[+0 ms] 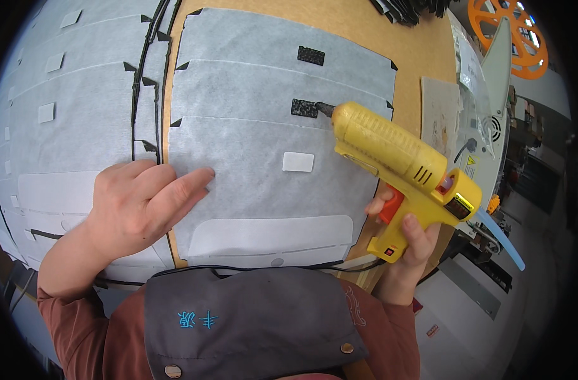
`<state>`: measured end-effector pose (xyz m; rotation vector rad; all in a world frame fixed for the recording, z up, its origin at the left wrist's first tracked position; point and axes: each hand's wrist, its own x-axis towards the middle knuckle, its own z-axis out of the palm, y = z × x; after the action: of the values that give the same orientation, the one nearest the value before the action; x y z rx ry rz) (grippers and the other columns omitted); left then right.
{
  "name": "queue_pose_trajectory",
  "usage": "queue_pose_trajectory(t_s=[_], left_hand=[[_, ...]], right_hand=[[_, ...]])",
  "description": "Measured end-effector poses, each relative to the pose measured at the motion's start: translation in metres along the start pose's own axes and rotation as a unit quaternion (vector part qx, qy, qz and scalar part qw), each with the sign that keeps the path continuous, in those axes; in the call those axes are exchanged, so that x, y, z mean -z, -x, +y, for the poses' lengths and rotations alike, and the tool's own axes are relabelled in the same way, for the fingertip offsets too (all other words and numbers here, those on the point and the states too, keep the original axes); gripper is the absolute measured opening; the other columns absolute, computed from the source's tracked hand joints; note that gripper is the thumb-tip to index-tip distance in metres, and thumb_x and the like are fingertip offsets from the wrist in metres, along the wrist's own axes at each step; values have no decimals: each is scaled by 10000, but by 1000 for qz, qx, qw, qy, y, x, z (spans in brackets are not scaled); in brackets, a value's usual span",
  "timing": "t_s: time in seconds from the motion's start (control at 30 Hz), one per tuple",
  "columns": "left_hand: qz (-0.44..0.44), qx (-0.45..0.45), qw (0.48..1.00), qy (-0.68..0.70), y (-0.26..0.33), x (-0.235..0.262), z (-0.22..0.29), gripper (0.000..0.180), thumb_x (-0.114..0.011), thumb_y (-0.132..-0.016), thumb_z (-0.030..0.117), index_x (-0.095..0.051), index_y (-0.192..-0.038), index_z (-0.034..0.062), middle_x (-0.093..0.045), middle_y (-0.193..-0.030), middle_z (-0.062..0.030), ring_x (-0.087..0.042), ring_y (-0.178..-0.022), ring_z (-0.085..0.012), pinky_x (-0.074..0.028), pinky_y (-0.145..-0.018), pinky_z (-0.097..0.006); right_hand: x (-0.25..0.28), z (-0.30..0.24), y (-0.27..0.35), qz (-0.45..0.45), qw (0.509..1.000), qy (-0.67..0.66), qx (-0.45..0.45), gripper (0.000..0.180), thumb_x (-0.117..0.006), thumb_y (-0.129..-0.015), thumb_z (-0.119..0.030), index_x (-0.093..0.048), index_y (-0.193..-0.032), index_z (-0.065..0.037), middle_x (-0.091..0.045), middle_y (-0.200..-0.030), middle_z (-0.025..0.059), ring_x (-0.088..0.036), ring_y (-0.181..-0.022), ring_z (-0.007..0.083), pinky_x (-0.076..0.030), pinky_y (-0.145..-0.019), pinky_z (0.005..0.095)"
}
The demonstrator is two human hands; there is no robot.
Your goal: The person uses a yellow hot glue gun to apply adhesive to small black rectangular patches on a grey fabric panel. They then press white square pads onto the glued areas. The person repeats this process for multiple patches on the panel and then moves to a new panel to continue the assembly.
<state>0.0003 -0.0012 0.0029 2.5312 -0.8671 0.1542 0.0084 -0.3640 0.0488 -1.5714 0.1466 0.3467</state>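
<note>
1. The yellow plastic glue gun (396,164) hid most of its grip inside the right hand (406,244).
2. The orange spoked reel (514,38) was cut off at the top edge — its hub unseen.

Glue gun (396,158) right of the fabric sheet (263,190), nozzle on a patch (304,108); hand (140,202) at its left edge

The left hand (140,206) lies flat, palm down, fingers together and stretched toward the right, forearm entering from the lower left in a rust-red sleeve; the right hand (408,244) stands upright in a closed grip, forefinger forward, wrist rising from below.
</note>
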Motion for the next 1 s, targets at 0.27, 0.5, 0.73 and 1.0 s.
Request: queue_pose_trajectory(t_s=[0.27,0.5,0.73,1.0], left_hand=[[11,-1,1000,-18,-1,-1,-1,341,-807,-737,162,-696,-1057,121,-371,-598,36,-421,-484,-101,-323,-412,-282],[15,1,1000,-18,-2,-1,0,337,-809,-733,160,-695,-1048,121,-381,-600,36,-428,-485,-103,-332,-413,-283],[16,-1,1000,-18,-3,-1,1,324,-808,-733,155,-698,-1036,119,-378,-601,35,-425,-485,-105,-334,-415,-284],[-1,-1,1000,2,-1,1,1,376,-819,-722,101,-683,-1072,79,-416,-616,8,-426,-497,-144,-327,-446,-306]], right_hand=[[4,4,4,-2,1000,-11,2,617,-688,-849,-212,-444,-1332,84,-620,-1094,237,-664,-908,305,-535,-812,399],[6,7,7,-1,1000,-24,2,626,-692,-839,-208,-441,-1332,86,-623,-1078,239,-666,-901,306,-540,-818,402],[-7,0,0,58,997,50,2,680,-676,-791,-328,-468,-1291,83,-651,-994,185,-700,-807,287,-551,-673,319],[-7,-1,-2,62,996,60,-1,671,-679,-779,-322,-490,-1275,88,-654,-983,178,-709,-805,282,-552,-651,306]])
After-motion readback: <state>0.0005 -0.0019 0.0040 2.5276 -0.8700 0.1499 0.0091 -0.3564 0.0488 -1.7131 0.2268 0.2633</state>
